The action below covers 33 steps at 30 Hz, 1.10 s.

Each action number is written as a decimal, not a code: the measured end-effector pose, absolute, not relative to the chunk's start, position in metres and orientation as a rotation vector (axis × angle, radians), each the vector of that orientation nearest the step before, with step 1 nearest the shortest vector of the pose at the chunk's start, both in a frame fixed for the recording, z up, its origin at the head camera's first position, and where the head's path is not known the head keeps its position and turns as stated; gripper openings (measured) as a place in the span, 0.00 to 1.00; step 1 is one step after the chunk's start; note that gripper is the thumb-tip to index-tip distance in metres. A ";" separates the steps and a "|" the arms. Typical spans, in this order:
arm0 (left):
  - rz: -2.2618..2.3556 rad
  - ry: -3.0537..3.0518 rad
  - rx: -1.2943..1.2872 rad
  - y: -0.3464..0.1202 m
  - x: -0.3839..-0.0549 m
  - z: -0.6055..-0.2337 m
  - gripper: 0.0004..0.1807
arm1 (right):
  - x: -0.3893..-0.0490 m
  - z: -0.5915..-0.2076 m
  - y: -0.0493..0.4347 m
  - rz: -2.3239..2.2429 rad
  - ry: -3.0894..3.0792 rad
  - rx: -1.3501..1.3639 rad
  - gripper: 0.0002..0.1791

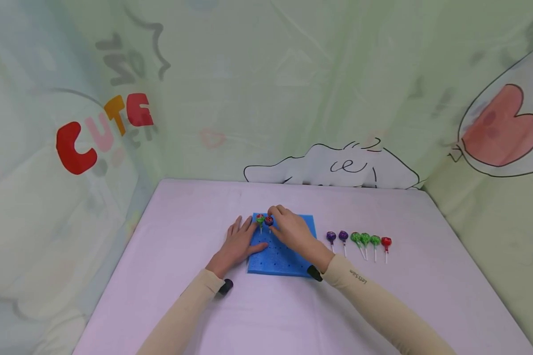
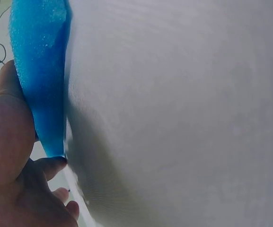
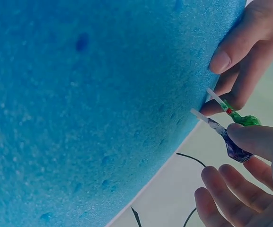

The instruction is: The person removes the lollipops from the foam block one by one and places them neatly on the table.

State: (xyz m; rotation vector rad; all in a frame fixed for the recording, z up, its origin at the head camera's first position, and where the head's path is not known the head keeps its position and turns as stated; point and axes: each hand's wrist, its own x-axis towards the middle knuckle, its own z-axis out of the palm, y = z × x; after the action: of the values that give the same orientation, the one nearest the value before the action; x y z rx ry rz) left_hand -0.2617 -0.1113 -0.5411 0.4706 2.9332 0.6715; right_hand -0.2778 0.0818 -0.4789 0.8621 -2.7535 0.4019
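A blue foam block with small holes lies on the table. Two lollipops stand in its far left part: one in a green wrapper and, beside it, one in a purple wrapper. Thumb and index finger of my right hand pinch the purple lollipop's head, its white stick meeting the foam; the other fingers are spread away from it. My left hand rests at the block's left edge, fingers extended, thumb over the top face. In the left wrist view the block's side shows beside that hand.
Right of the block lies a row of loose lollipops: two purple ones, several green ones and a red one. A pale cloth covers the table. Printed curtains hang behind and along the sides.
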 end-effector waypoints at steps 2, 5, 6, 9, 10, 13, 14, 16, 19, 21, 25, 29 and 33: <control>0.678 2.932 0.471 -0.111 -0.262 -0.541 0.45 | -0.278 -0.480 0.082 0.404 -2.744 0.865 0.19; 0.670 2.934 0.470 -0.111 -0.262 -0.541 0.44 | -0.278 -0.481 0.082 0.407 -2.734 0.870 0.19; 0.664 2.935 0.470 -0.111 -0.262 -0.542 0.44 | -0.278 -0.481 0.082 0.407 -2.732 0.872 0.19; 0.666 2.935 0.471 -0.111 -0.263 -0.542 0.44 | -0.278 -0.481 0.082 0.398 -2.728 0.877 0.20; 0.669 2.934 0.472 -0.111 -0.263 -0.542 0.44 | -0.278 -0.481 0.082 0.396 -2.726 0.878 0.19; 0.681 2.933 0.473 -0.111 -0.262 -0.541 0.44 | -0.279 -0.482 0.083 0.387 -2.721 0.883 0.19; 0.681 2.934 0.474 -0.111 -0.262 -0.541 0.44 | -0.279 -0.482 0.083 0.385 -2.719 0.884 0.19; 0.682 2.934 0.475 -0.111 -0.261 -0.540 0.43 | -0.279 -0.483 0.083 0.377 -2.713 0.888 0.19; 0.680 2.935 0.477 -0.111 -0.261 -0.540 0.43 | -0.279 -0.482 0.083 0.366 -2.707 0.890 0.19; 0.678 2.934 0.478 -0.111 -0.261 -0.539 0.43 | -0.279 -0.482 0.083 0.367 -2.704 0.891 0.19; 0.671 2.933 0.473 -0.111 -0.261 -0.539 0.43 | -0.279 -0.480 0.084 0.375 -2.703 0.894 0.19; 0.668 2.933 0.467 -0.111 -0.261 -0.539 0.44 | -0.279 -0.479 0.084 0.375 -2.706 0.892 0.18; 0.663 2.925 0.459 -0.110 -0.260 -0.538 0.44 | -0.280 -0.477 0.085 0.373 -2.714 0.885 0.17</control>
State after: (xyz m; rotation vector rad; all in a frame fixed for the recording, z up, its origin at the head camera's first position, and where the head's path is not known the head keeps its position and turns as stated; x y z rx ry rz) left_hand -0.2599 -0.1103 -0.5377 0.4587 2.9246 0.6632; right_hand -0.2796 0.0847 -0.4769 0.8850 -2.7139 0.3734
